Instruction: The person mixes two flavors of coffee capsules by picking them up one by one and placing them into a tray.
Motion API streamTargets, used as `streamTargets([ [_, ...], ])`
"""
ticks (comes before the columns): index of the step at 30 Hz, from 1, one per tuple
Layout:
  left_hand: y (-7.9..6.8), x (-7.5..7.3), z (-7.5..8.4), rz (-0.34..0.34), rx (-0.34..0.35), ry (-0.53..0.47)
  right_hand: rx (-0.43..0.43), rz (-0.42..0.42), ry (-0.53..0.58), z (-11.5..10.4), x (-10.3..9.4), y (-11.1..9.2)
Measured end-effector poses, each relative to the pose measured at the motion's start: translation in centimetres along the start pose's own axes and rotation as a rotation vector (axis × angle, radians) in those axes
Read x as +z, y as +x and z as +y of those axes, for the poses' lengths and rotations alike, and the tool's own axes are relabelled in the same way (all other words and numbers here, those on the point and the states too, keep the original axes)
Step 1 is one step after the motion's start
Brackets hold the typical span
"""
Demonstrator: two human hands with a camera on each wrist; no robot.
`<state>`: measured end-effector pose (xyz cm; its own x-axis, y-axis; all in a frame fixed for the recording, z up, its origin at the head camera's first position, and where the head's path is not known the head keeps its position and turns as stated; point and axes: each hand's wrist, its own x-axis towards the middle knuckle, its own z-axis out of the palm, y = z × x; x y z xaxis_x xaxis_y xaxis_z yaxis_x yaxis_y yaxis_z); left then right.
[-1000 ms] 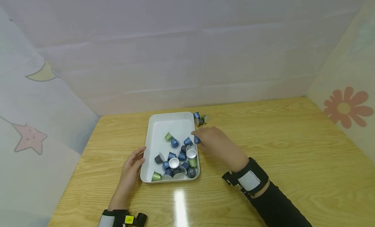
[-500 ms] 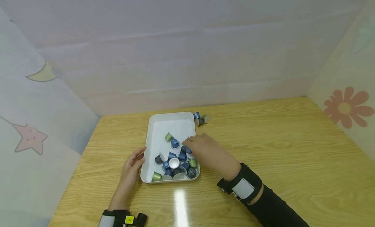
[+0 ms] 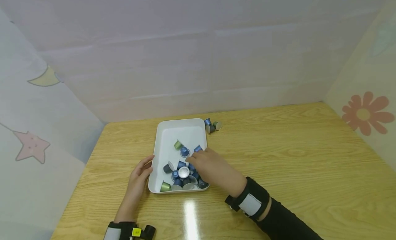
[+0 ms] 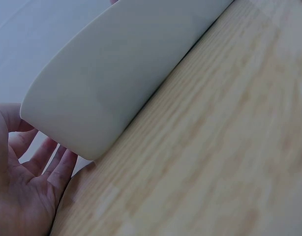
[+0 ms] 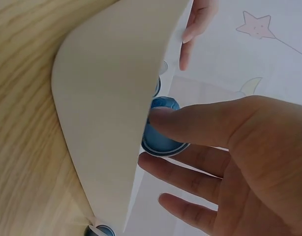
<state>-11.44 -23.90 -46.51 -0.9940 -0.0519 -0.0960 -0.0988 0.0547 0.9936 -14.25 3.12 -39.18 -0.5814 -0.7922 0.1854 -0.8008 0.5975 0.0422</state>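
Note:
A white tray (image 3: 167, 130) on the wooden table holds several coffee capsules, blue, green and dark grey, mostly in its near half. My left hand (image 3: 137, 178) rests against the tray's left outer wall, its fingers extended; the left wrist view shows the fingertips touching the wall (image 4: 92, 83). Over the tray's right side, my right hand (image 3: 213, 166) pinches a blue coffee capsule (image 5: 163, 140) with the thumb in front of it. The head view hides that capsule beneath the hand. Near the knuckles lies another blue capsule (image 3: 198, 149), and a silver-lidded one (image 3: 184, 172) lies left of the fingers.
A few capsules (image 3: 210, 129) lie on the table beside the tray's far right corner. The table (image 3: 278, 147) runs back to a pale cloth wall (image 3: 198, 61). Decorated side walls stand at left and right.
My right hand has moved from the tray's right rim leftward and nearer over the capsules, carrying the blue coffee capsule. The left hand and the tray have stayed in place.

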Motion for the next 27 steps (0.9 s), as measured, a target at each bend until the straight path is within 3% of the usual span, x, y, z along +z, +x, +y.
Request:
streamTargets([
  [18,-0.1,0.0,0.1,-0.009,0.006,0.015,-0.006,0.040,-0.014,-0.3,0.5,0.1],
  [27,0.0,0.0,0.0,-0.005,0.003,0.004,-0.009,0.077,-0.020,0.7,0.5,0.6],
])
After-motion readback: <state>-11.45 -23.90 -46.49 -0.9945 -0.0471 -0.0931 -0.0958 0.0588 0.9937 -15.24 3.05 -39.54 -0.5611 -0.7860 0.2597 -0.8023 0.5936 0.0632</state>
